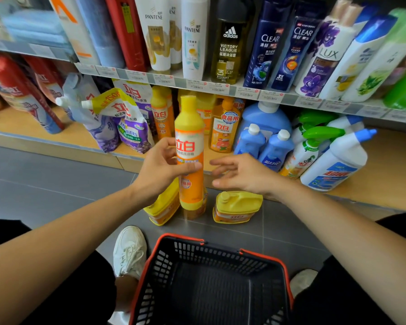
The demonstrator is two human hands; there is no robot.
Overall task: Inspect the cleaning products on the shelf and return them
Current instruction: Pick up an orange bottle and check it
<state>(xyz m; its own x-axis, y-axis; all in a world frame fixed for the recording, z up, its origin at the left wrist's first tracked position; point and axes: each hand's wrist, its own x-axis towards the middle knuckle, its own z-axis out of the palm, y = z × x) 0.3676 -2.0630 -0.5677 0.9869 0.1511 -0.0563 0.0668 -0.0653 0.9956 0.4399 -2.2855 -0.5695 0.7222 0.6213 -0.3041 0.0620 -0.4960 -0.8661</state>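
Gripping a slim, glossy cylindrical bottle [189,151], left hand [161,167].

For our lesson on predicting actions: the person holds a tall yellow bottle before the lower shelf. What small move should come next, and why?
Probably close the right hand on the bottle to turn it for inspection: the left hand grips its middle, upright, while the right hand hovers open just beside it, seemingly not touching.
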